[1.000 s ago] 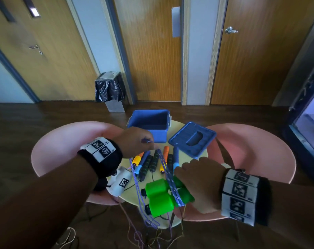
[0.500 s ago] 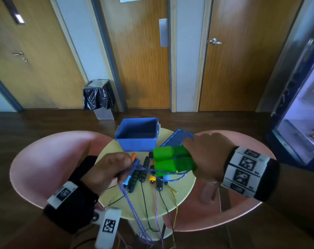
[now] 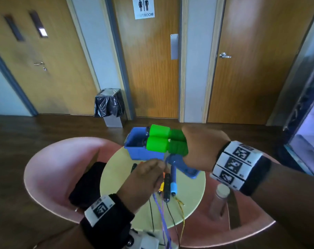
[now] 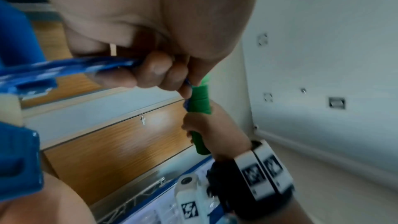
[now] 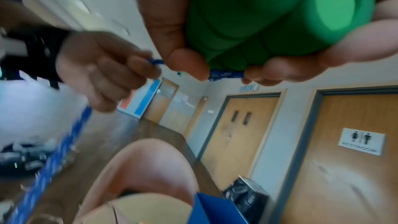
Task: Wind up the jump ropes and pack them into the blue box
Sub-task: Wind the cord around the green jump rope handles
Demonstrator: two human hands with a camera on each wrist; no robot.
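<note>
Winding one rope above the round desk [image 3: 188,191], where the blue box [image 3: 134,151] stands open. Right hand [image 3: 203,150]: grip closed round the paired green handles [image 3: 159,138]. Left hand [image 3: 145,178]: pinching the blue cord [image 5: 226,74]. Risks: slackened tension may loosen coils; the trailing cord may snag the other ropes [image 3: 168,186] lying on the desk.

blue lid [image 3: 181,163] half hidden, door sign [image 3: 143,8] cropped

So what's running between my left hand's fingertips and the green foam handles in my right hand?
A short taut stretch of blue braided rope, pinched by the left hand and reaching the green foam handles; the right wrist view shows it.
</note>
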